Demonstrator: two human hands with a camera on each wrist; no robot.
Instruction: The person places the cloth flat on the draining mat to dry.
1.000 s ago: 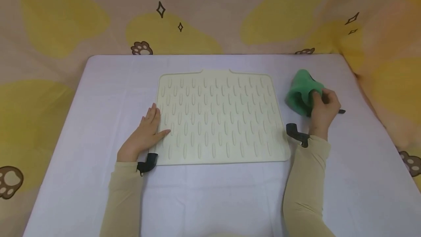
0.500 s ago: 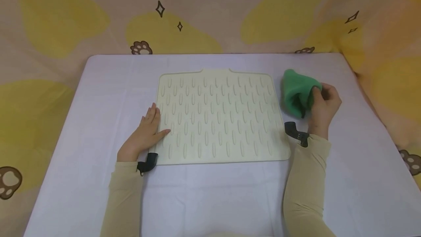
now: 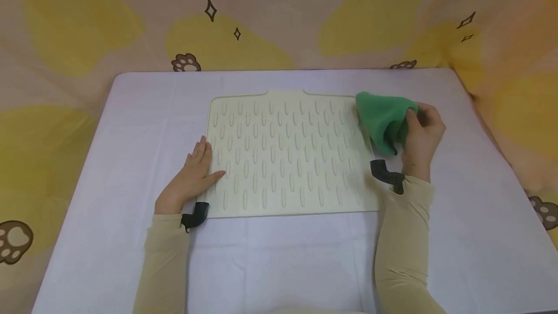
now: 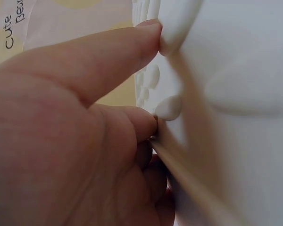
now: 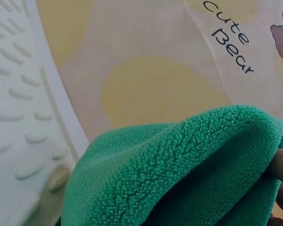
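A cream mat with raised oval ridges (image 3: 283, 154) lies flat in the middle of the table. My left hand (image 3: 192, 173) rests on its left edge, fingers extended and thumb on the surface; the left wrist view shows the thumb (image 4: 118, 47) touching a ridge. A green terry cloth (image 3: 383, 115) hangs in folds from my right hand (image 3: 423, 134), which pinches its right end between thumb and fingers. The cloth's left part overlaps the mat's upper right corner; whether it touches the mat cannot be told. In the right wrist view the cloth (image 5: 179, 165) hides most of the fingers.
The table has a white cover (image 3: 279, 265). Behind it and at the sides hangs a pink and yellow patterned curtain (image 3: 296, 18). Black camera mounts sit at the left wrist (image 3: 196, 214) and right wrist (image 3: 388, 176).
My right hand has carried the green cloth leftward, from beside the mat to over its upper right corner, and the cloth has spread out more. My left hand has stayed in place.
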